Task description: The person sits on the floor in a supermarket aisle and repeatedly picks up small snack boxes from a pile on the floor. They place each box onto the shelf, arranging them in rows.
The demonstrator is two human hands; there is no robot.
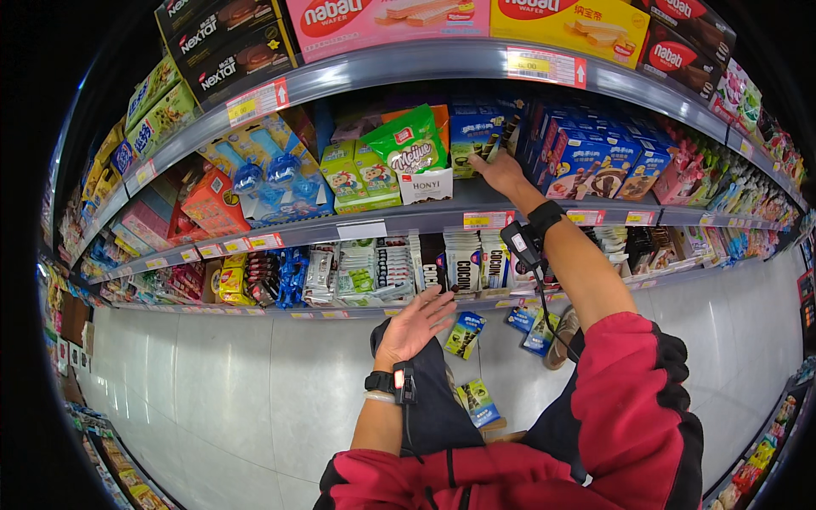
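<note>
My right hand [502, 172] reaches into the middle shelf, its thumb against the front of a blue-and-green wafer-roll box [475, 131]. Its other fingers are partly hidden at the box's right side, so I cannot tell whether they grip it. Just left of that box stand a green Meijue candy bag [413, 137] and a white carton [427, 186]. My left hand [415, 324] is empty above my knee, palm turned up and fingers apart, just in front of the lower shelf's chocolate bars [462, 264]. Similar wafer-roll boxes lie on the floor, one [465, 335] below the shelf and another [478, 403] between my legs.
Blue wafer-roll boxes [590, 159] fill the shelf right of my hand. Green cartons [360, 172] and blue toy packs [268, 167] stand left. The upper shelf edge [408, 67] overhangs my reach. More boxes [540, 331] lie beside my shoe [561, 338] on the tiled floor [223, 382].
</note>
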